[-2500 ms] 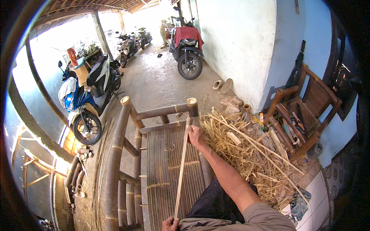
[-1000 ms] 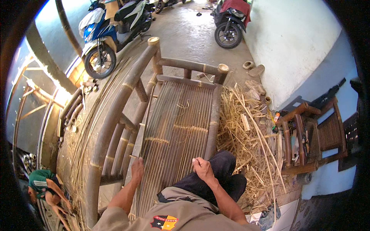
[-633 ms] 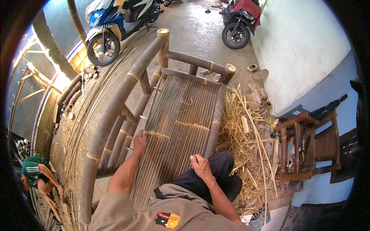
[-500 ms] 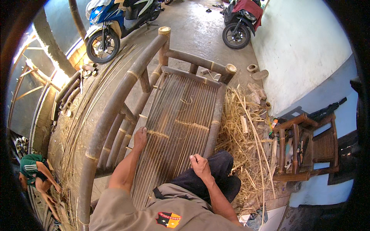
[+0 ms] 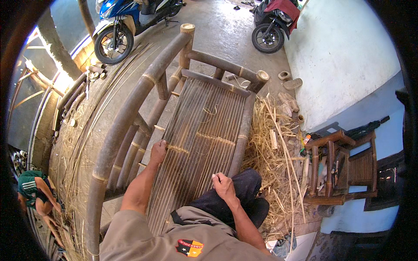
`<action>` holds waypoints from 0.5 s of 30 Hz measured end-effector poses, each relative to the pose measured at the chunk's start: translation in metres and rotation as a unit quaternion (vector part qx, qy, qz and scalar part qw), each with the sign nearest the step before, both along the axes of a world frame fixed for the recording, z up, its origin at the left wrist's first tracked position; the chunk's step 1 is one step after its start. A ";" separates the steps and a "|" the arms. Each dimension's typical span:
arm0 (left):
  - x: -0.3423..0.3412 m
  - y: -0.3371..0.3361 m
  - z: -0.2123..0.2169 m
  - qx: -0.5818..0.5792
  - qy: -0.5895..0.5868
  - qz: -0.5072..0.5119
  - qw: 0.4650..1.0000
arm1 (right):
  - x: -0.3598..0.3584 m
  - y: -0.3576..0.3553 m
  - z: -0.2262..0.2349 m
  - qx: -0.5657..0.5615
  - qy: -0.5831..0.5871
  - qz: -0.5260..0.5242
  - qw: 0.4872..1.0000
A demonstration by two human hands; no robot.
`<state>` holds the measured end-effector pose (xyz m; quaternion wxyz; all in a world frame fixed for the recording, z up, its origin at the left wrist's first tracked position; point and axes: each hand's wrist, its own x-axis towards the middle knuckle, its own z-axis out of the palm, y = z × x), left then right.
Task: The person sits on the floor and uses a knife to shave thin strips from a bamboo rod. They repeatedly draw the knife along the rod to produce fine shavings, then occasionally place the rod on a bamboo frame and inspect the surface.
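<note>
I sit on a bamboo bench (image 5: 130, 108) whose seat is made of thin bamboo slats (image 5: 204, 126) tied with crosswise bindings. My left hand (image 5: 158, 151) rests on the slats at the seat's left edge, next to the backrest rails, fingers curled down onto a slat. My right hand (image 5: 223, 184) lies on the slats near my dark-trousered knee, fingers bent and pinched together; what it holds, if anything, I cannot tell.
A heap of bamboo shavings and strips (image 5: 278, 161) lies right of the bench. A small wooden chair (image 5: 344, 165) stands by the white wall. A blue motorbike (image 5: 126, 21) and a red one (image 5: 274, 21) are parked beyond. Another person (image 5: 37, 195) crouches at the left.
The long bamboo strip I held 2.5 s ago is gone from my hands. My left hand has slid forward along the seat's left edge; my right hand stays near my knee.
</note>
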<state>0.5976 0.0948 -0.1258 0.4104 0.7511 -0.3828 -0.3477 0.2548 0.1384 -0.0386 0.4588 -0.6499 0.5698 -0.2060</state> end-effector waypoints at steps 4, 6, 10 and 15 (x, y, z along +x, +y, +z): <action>0.004 -0.001 0.019 0.030 0.146 0.010 0.989 | 0.003 -0.002 -0.002 0.011 0.014 -0.002 1.000; 0.009 0.001 0.029 0.054 0.202 0.011 0.978 | 0.005 -0.003 -0.002 -0.008 0.016 0.008 1.000; 0.012 -0.004 0.040 0.045 0.168 0.011 0.985 | 0.008 -0.005 0.000 0.032 0.030 0.014 0.999; 0.011 -0.020 0.037 0.021 -0.113 -0.021 0.993 | 0.014 -0.008 0.002 -0.011 0.053 0.038 0.998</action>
